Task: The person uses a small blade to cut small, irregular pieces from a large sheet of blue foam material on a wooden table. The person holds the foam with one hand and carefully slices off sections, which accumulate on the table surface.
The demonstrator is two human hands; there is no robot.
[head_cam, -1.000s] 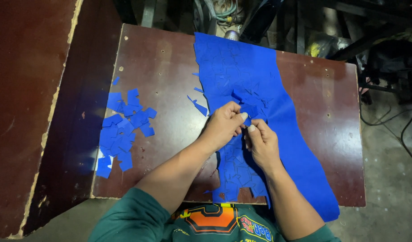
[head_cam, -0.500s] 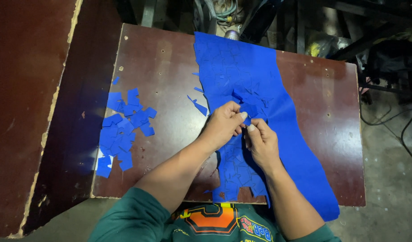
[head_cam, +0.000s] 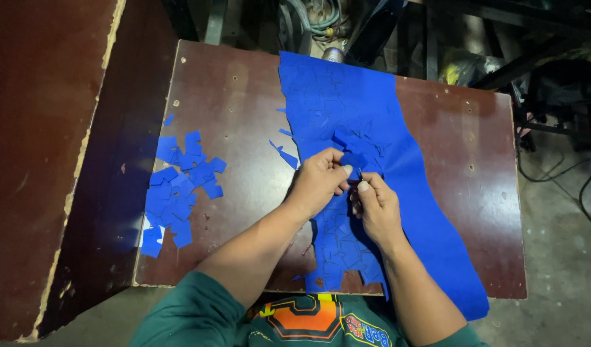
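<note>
Pinching with both hands, the person works at the middle of a long blue sheet [head_cam: 372, 128] that runs from the far edge of the dark red worktop [head_cam: 231, 96] down over its near edge. The left hand [head_cam: 318, 183] is curled, thumb and fingers drawn together on a small blue piece [head_cam: 354, 160] lifted from the sheet's cut surface. The right hand [head_cam: 374, 205] sits just beside it, thumb and forefinger nipped tight at the same spot, the two hands almost touching. The sheet is scored all over into small angular shapes, and its near end is ragged where pieces are missing. Well apart, near the worktop's left edge, lies a loose pile of blue cut-outs [head_cam: 176, 193].
</note>
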